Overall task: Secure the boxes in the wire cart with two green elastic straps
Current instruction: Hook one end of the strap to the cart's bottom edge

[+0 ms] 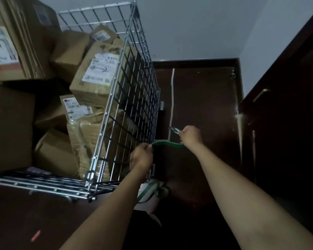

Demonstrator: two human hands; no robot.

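1. Scene: a silver wire-mesh cart (pixel 134 98) stands at left and centre, packed with brown cardboard boxes (pixel 96 76) bearing white shipping labels. Dark brown floor (pixel 202 98) to the right, pale wall at the far side.

2. Left hand (pixel 142 156): fingers closed around one part of a green woven elastic strap (pixel 167 144), right against the near right corner of the cart's side panel.

3. Right hand (pixel 190 136): closed on the same strap further right, near its end. A small metal hook (pixel 173 130) projects from the fist toward the far left (blurred; shape uncertain).

4. Strap position: the short span between the two hands is clear of the floor and arches slightly, so it does not look stretched. Its left end sits at the mesh; whether it is already caught on a wire, I cannot tell.

5. More green strap (pixel 148 191) lies looped low down near the cart's near right corner, beside something pale (possibly a shoe). Whether it is the tail of the held strap or the second one is unclear.

6. Progress, as a judgement: early. No strap is seen running across the boxes or around the cart. Still to do: hook and stretch the first strap, then fit the second.
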